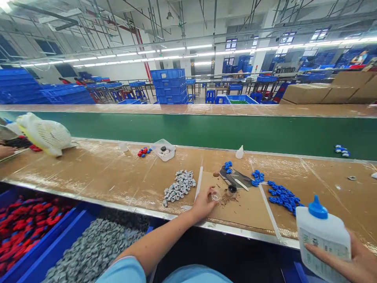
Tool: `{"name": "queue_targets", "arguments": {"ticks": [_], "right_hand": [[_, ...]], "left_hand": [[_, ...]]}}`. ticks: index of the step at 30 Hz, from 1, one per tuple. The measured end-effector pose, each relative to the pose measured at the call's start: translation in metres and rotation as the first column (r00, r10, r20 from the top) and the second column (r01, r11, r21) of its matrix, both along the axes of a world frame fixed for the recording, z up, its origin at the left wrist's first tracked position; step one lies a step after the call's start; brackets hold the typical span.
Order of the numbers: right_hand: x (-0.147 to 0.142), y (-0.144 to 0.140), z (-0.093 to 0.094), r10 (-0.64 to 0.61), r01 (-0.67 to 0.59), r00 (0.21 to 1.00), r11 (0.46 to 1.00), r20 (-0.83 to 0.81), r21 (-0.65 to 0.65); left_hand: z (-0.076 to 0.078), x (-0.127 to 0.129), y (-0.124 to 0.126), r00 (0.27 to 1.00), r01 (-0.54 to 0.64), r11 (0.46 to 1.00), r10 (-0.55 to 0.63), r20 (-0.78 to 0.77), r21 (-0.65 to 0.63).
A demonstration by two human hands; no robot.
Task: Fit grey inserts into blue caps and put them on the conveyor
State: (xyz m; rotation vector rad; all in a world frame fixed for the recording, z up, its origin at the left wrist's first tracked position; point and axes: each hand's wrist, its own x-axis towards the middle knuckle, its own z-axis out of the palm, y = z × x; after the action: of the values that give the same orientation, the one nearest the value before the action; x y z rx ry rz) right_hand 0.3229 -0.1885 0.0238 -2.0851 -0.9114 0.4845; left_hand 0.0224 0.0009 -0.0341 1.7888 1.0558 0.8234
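Observation:
My left hand (205, 203) has its fingers closed round a small clear cup (215, 195) on the brown work surface. In my right hand (357, 255), at the lower right, is a white squeeze bottle (323, 236) with a blue nozzle cap and a printed label, held upright. Close to the cup stands a small dark-topped pot (232, 189) among brown smudges. A pale stick (241, 184) lies across a dark flat piece behind it. Grey parts (180, 186) are heaped left of my left hand; blue parts (283, 195) lie between the pot and the bottle.
A green conveyor belt (188, 127) runs behind the table. A clear tray (164, 149), a small white nozzle bottle (239, 152) and red-blue parts (144, 152) stand near its edge. Bins of grey pieces (97, 243) and red pieces (26, 224) sit below. Another person's hand (6, 151) shows far left.

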Motion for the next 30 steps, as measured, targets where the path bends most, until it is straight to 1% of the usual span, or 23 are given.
{"name": "queue_targets", "arguments": {"ticks": [1,2,5,8,10,12,18,22,25,28,30], "right_hand": [[-0.011,0.005,0.003,0.027,-0.027,1.0,1.0,-0.001,-0.016],[-0.02,0.01,0.004,0.084,-0.084,0.996,0.996,0.011,-0.041],[-0.038,0.023,0.001,0.276,-0.259,0.956,0.955,0.105,-0.146],[-0.052,0.034,-0.004,0.386,-0.338,0.896,0.914,0.221,-0.226],[-0.062,0.041,-0.005,0.457,-0.387,0.857,0.876,0.238,-0.287],[-0.072,0.048,-0.003,0.508,-0.417,0.833,0.837,0.221,-0.354],[-0.097,0.07,0.013,0.577,-0.43,0.794,0.755,0.192,-0.495],[-0.106,0.084,0.023,0.59,-0.377,0.781,0.706,0.204,-0.599],[-0.11,0.093,0.029,0.613,-0.345,0.763,0.657,0.207,-0.67],[-0.114,0.099,0.035,0.639,-0.32,0.74,0.606,0.207,-0.728],[-0.117,0.102,0.039,0.652,-0.3,0.727,0.582,0.213,-0.756]], "left_hand": [[-0.002,0.001,0.01,1.0,0.028,1.0,-0.028,-0.004,-0.011],[-0.005,0.003,0.018,0.999,0.054,0.998,-0.054,-0.008,-0.018],[-0.01,0.01,0.037,0.994,0.107,0.994,-0.107,-0.027,-0.02],[-0.013,0.014,0.046,0.986,0.156,0.988,-0.155,-0.053,0.004],[-0.014,0.015,0.049,0.98,0.184,0.983,-0.182,-0.077,0.016],[-0.013,0.014,0.049,0.974,0.208,0.978,-0.205,-0.093,0.018],[-0.008,0.009,0.047,0.966,0.25,0.968,-0.248,-0.067,0.014],[-0.007,0.008,0.047,0.967,0.252,0.967,-0.253,-0.041,-0.027],[-0.005,0.008,0.047,0.968,0.249,0.967,-0.25,-0.012,-0.046],[-0.004,0.008,0.045,0.965,0.261,0.964,-0.262,-0.014,-0.053],[-0.004,0.009,0.045,0.964,0.263,0.963,-0.265,-0.024,-0.057]]}}
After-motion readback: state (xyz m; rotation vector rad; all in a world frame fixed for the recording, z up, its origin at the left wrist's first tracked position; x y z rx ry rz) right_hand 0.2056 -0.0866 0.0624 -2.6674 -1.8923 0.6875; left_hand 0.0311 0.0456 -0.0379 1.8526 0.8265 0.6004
